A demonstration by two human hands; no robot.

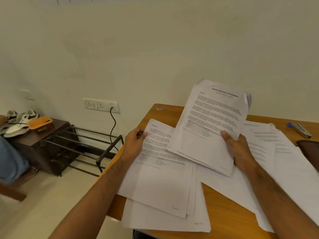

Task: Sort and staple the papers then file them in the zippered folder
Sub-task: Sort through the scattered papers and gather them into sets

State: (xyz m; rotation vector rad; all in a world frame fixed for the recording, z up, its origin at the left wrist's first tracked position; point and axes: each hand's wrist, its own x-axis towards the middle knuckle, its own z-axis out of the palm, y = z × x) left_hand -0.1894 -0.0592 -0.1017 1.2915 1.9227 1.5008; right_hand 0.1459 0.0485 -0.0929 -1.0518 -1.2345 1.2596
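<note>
My right hand (239, 149) grips a raised stack of printed papers (210, 121) by its lower edge, thumb on top, tilted up above the wooden table (224, 219). My left hand (133, 143) pinches the top left edge of a single printed sheet (160, 169) that lies on a loose pile at the table's left side. More sheets (269, 149) are spread flat on the right. A stapler (301, 129) with a blue end lies at the far right edge. A dark object (309, 150), perhaps the folder, shows at the right border.
Left of the table stands a black metal rack (89, 144) beside a dark cabinet (43, 147) with sneakers (19, 121) on it. A cable (113, 128) hangs from a wall socket (101, 105). A person's jeans-clad leg (10, 163) is at the far left.
</note>
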